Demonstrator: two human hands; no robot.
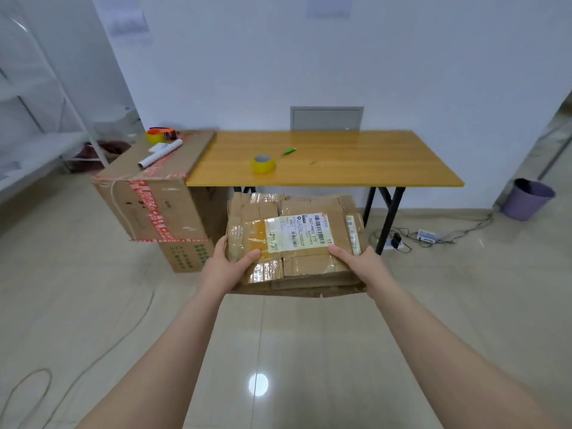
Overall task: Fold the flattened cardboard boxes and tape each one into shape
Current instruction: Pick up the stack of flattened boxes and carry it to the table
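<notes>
View from a head camera, looking down along two bare forearms. Both hands carry a stack of flattened cardboard boxes (309, 264), held level above the tiled floor, at the centre of the view. The top box bears old clear tape and a white shipping label.

The left hand (227, 263) grips the stack's near left corner, at about eight o'clock on it, with the thumb laid on top. The right hand (356, 261) grips the near right corner, at about four o'clock, thumb likewise on top. On both hands the fingers curl out of sight beneath the stack.

At twelve o'clock beyond the stack stands a wooden table (371, 162). On it lie a yellow tape roll (263, 164) and, just beyond, a small green item (289, 151) (too small to identify).

At ten o'clock, a large taped carton (154, 193) touches the table's left end, with a tape dispenser (161, 135) on top. At two o'clock, a purple bin (526, 199) sits by the wall.

The task looks barely begun: every box in view is still flat, none folded or taped. All the folding and taping appears to remain.
</notes>
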